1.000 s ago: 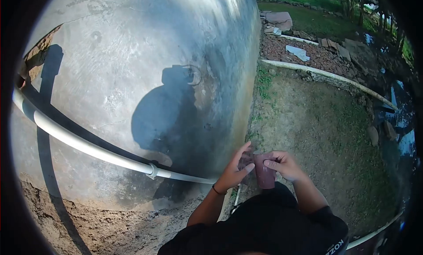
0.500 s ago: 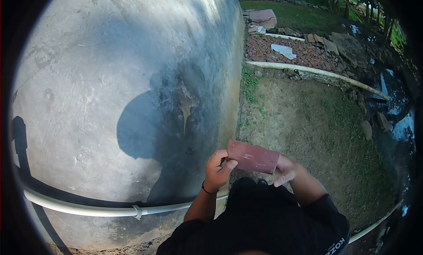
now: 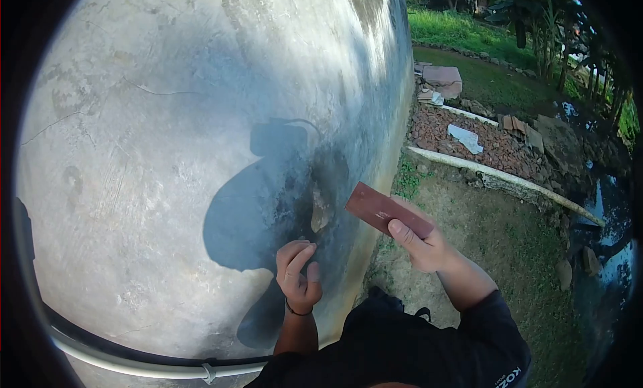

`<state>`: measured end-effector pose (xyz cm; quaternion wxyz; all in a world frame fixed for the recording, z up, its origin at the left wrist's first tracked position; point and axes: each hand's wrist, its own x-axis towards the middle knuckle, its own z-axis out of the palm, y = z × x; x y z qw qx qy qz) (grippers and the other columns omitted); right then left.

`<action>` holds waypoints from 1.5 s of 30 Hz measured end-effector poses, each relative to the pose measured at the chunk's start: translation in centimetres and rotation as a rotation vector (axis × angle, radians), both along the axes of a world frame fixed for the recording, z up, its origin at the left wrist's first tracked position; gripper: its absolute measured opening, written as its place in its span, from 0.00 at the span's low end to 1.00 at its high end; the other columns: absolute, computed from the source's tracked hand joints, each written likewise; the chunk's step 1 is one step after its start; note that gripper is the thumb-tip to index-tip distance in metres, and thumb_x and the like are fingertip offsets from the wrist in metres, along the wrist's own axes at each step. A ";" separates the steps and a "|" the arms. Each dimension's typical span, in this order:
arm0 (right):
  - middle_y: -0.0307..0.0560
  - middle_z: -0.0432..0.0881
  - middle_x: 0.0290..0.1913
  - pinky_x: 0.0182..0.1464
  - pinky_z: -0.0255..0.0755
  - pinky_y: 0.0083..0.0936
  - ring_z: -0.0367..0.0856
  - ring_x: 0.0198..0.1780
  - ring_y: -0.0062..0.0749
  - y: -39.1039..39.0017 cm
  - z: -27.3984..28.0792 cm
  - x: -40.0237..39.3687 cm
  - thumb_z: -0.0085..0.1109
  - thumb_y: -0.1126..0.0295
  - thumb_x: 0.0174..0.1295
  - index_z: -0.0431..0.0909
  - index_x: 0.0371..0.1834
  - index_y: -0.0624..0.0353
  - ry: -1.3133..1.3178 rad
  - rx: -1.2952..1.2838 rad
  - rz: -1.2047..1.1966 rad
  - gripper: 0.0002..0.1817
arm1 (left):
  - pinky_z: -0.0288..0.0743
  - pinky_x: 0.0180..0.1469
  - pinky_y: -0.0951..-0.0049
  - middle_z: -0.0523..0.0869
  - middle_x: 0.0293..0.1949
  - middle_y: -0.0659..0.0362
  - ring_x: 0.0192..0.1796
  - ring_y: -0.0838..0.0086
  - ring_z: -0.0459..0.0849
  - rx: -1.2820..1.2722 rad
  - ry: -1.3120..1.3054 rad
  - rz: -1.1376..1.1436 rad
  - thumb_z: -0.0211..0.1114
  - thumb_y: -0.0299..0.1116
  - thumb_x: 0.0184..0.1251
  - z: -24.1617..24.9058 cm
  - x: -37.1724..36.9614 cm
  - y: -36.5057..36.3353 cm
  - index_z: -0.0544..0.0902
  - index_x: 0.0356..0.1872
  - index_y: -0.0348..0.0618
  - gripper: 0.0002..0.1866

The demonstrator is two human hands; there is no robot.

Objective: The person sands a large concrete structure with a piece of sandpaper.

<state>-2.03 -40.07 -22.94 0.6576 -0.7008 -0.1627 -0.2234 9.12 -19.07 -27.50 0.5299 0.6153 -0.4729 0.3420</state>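
Note:
A flat, reddish-brown rectangular piece [image 3: 376,207] is gripped at its lower right end by my right hand [image 3: 418,244], thumb on top and fingers beneath. Its free end tilts up and left, near the grey wall [image 3: 167,153]. My left hand [image 3: 298,271] is raised in front of the wall, fingers curved and apart from the thumb, holding nothing. Just above its fingertips is a damaged, pale patch [image 3: 320,210] within a dark stain. Whether the fingertips touch the wall is hard to tell.
A white pipe [image 3: 161,370] runs along the wall's lower part. At right lie grassy ground [image 3: 482,254], a pale edging [image 3: 495,171], red rubble [image 3: 442,131] with a white fragment [image 3: 465,139], and dark water [image 3: 613,234]. Shadows fall on the wall.
My left hand has let go of the reddish piece and moved left to the wall. My right hand now grips the piece alone, higher and tilted. The view has shifted up and left.

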 end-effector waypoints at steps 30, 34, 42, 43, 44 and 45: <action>0.61 0.74 0.61 0.63 0.66 0.41 0.73 0.62 0.55 -9.5 13.2 27.5 0.46 0.76 0.65 0.68 0.63 0.69 -0.828 -0.465 -0.649 0.22 | 0.74 0.32 0.72 0.82 0.27 0.60 0.30 0.67 0.80 0.098 -0.571 0.805 0.60 0.34 0.57 -2.9 7.3 -2.5 0.81 0.32 0.46 0.05; 0.63 0.74 0.61 0.62 0.66 0.43 0.73 0.63 0.56 -10.9 16.4 29.3 0.45 0.78 0.62 0.69 0.63 0.69 -0.892 -0.454 -0.749 0.23 | 0.76 0.31 0.73 0.82 0.24 0.61 0.28 0.69 0.80 0.027 -0.590 0.879 0.63 0.30 0.54 -3.2 7.5 -3.2 0.81 0.29 0.46 0.03; 0.51 0.70 0.67 0.66 0.62 0.41 0.67 0.68 0.47 -15.3 23.4 33.6 0.46 0.72 0.67 0.66 0.66 0.61 -0.926 -0.532 -0.984 0.23 | 0.73 0.34 0.65 0.78 0.30 0.56 0.32 0.64 0.77 0.156 -0.748 1.152 0.58 0.31 0.60 0.5 6.8 -2.5 0.77 0.35 0.43 0.05; 0.51 0.70 0.67 0.66 0.63 0.41 0.68 0.68 0.47 -15.8 24.3 34.2 0.47 0.71 0.67 0.66 0.66 0.60 -0.934 -0.548 -1.012 0.23 | 0.73 0.34 0.64 0.78 0.31 0.55 0.32 0.64 0.77 0.158 -0.783 1.198 0.58 0.32 0.60 1.3 6.5 -2.8 0.76 0.35 0.42 0.06; 0.50 0.70 0.67 0.65 0.64 0.41 0.68 0.67 0.47 -16.3 25.1 34.8 0.47 0.70 0.67 0.67 0.66 0.59 -0.942 -0.570 -1.039 0.23 | 0.73 0.34 0.64 0.77 0.31 0.55 0.32 0.64 0.77 0.158 -0.813 1.244 0.59 0.32 0.61 2.0 6.2 -3.2 0.76 0.36 0.42 0.06; 0.50 0.71 0.66 0.65 0.64 0.39 0.69 0.67 0.46 -16.7 25.8 35.3 0.48 0.68 0.68 0.68 0.66 0.59 -0.963 -0.591 -1.071 0.23 | 0.73 0.33 0.64 0.76 0.31 0.55 0.32 0.64 0.77 0.159 -0.839 1.290 0.59 0.32 0.61 2.8 5.7 -3.2 0.75 0.36 0.42 0.06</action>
